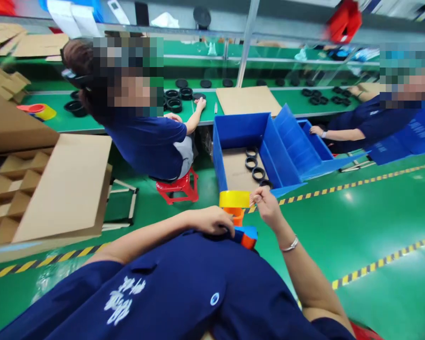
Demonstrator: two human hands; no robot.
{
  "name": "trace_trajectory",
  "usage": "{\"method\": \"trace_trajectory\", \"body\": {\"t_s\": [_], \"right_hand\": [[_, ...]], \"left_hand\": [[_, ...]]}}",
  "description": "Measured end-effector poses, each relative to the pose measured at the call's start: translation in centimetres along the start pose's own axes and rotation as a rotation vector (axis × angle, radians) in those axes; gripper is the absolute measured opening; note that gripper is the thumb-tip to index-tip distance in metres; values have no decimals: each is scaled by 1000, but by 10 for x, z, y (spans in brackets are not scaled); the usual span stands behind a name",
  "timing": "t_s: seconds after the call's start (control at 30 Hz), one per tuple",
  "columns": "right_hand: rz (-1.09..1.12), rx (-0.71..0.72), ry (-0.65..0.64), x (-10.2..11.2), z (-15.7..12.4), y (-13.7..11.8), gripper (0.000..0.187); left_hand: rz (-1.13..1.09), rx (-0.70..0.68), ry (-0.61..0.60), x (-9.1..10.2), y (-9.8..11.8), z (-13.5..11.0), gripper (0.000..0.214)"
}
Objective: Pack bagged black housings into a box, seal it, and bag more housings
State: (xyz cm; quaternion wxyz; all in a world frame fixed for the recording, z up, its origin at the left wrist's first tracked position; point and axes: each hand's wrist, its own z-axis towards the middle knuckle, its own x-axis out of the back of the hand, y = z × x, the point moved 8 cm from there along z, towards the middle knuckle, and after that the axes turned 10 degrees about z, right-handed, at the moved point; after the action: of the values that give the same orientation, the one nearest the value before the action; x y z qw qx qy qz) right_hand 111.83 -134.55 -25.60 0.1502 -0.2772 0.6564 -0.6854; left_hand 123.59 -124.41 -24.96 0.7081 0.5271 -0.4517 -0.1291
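My left hand (216, 220) is closed around the grip of a tape dispenser (248, 232), held close in front of my chest. Blue and orange parts of the dispenser show beyond the fingers. A wide roll of yellow tape (234, 199) sits on its orange hub, at the far end. Right at the roll's edge, my right hand (268, 208) is raised with fingers pinched together. Whether a strip of tape is between those fingertips is too small to tell.
Just ahead stands a blue box (242, 130) with black rings (258, 174) on a cardboard sheet. A seated co-worker (145, 137) handles black parts at the green bench (123, 118). Another person (371, 120) sits at right. A divided carton (67, 174) stands at left.
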Motion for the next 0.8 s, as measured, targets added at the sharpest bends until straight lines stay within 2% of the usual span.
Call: {"method": "trace_trajectory", "body": {"t_s": [0.2, 0.33, 0.47, 0.67, 0.8], "right_hand": [[-19, -2, 83, 1, 7, 13, 47], [-5, 2, -24, -13, 3, 14, 46], [24, -37, -119, -25, -17, 19, 42], [5, -102, -123, -18, -47, 30, 35], [-42, -96, -106, -17, -60, 31, 34]], "left_hand": [[-176, 2, 17, 6, -5, -4, 30], [-199, 37, 17, 6, -9, -5, 30], [-211, 139, 24, 0, -18, -13, 27], [-15, 305, 142, -2, -39, -24, 54], [82, 261, 165, -5, -47, -25, 30]]}}
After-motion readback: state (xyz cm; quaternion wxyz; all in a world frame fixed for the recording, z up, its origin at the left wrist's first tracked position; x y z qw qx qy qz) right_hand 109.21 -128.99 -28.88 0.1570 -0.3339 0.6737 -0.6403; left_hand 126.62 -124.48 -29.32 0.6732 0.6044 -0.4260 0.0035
